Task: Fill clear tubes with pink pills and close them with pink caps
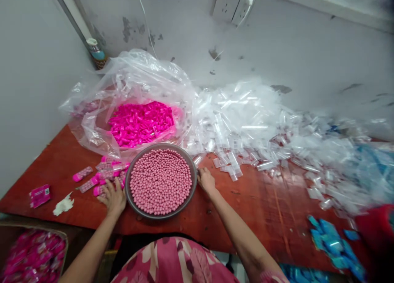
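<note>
A round dark bowl [130,201] full of small pink beads [160,181] stands at the front of the red-brown table. Left of it, my left hand [113,197] has its fingers spread over bead-filled tubes with pink caps [89,183]; whether it grips one is unclear. My right hand [205,179] is closed at the bowl's right rim, its fingertips partly hidden, and what it holds there is too small to make out. Behind the bowl, a clear plastic bag [147,76] lies open around many bright pink caps [141,124].
Many clear empty tubes [234,127] are heaped along the wall. A pink packet [40,196] and a white scrap [64,204] lie at left. Blue packets [334,242] and a red object [375,225] are at right. A box of pink packets [35,256] sits below the table's left edge.
</note>
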A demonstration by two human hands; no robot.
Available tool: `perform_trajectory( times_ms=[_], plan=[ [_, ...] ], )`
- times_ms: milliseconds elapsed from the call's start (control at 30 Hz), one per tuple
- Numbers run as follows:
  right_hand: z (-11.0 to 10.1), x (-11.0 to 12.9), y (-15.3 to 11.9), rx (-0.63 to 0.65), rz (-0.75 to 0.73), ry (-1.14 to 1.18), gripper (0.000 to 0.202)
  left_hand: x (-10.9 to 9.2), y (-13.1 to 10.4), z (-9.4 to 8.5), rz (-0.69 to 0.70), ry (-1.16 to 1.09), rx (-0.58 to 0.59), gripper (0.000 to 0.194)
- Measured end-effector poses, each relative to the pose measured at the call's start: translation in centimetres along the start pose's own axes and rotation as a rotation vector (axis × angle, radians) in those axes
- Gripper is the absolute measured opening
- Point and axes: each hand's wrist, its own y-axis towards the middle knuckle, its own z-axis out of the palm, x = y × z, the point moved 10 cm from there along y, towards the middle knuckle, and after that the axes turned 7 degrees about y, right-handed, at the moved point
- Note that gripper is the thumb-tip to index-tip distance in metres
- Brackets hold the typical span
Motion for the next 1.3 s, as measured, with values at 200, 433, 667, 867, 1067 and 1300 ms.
perform_trajectory(
  times_ms=[200,433,667,867,1067,1300],
  plan=[
    [-2.4,-2.3,-1.0,-0.065,0.0,0.078,0.019,1.5,2.7,-3.3,0.09,-0.126,-0.077,0.055],
    [-7.7,2.6,-4.6,-0.117,-0.307,0.333,0.021,-7.5,-4.5,-13.0,0.324,-0.535,-0.257,0.042],
    [-4.9,11.9,-4.8,0.025,-0.487,0.412,0.016,-17.5,-9.0,-13.4,0.642,-0.807,0.068,0.037],
    [1.4,17.5,-0.8,0.206,-0.635,-0.175,0.018,-8.8,-6.1,-11.4,0.338,-0.811,-0.01,0.033],
    [8.7,20.5,0.0,0.385,-0.678,-0.1,0.015,-5.3,-5.1,-11.1,0.233,-0.821,-0.059,0.033],
    [7.6,19.6,-1.5,0.427,-0.636,0.239,0.012,-7.1,-3.9,-10.2,0.244,-0.894,-0.014,0.034]
  ],
)
